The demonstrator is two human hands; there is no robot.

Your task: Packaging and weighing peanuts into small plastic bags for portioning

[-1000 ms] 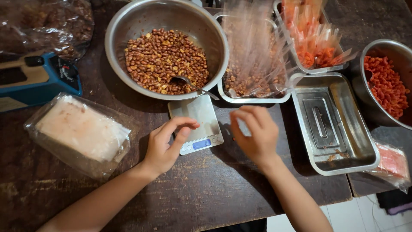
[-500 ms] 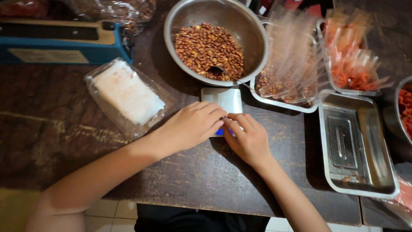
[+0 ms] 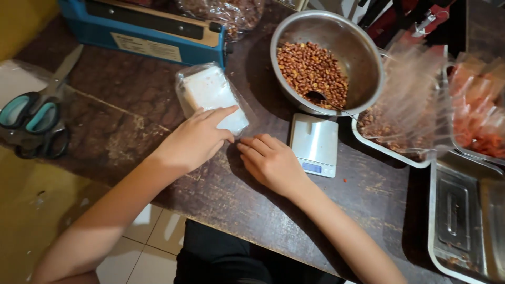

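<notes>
A clear plastic packet with a white block inside [image 3: 208, 89] lies on the dark wooden table [image 3: 247, 210]. My left hand [image 3: 197, 141] lies over the packet's near end, index finger stretched along it and thumb at its corner. My right hand [image 3: 271, 162] rests flat on the table just right of it, fingertips touching the loose plastic edge. A small silver digital scale [image 3: 315, 142] sits right beside my right hand. Behind the scale stands a steel bowl [image 3: 363, 47] of brown roasted peanuts [image 3: 313, 68] with a spoon [image 3: 317, 97] in it.
A blue heat sealer [image 3: 147, 29] stands at the back left, scissors [image 3: 31, 118] at the far left. Steel trays with clear filled bags [image 3: 415, 105] and orange-red snacks [image 3: 478, 137] are on the right, and an open metal tray [image 3: 463, 221] near the front right edge.
Both hands have moved left, away from the scale and onto the plastic packet. The view has swung left, bringing the scissors into sight.
</notes>
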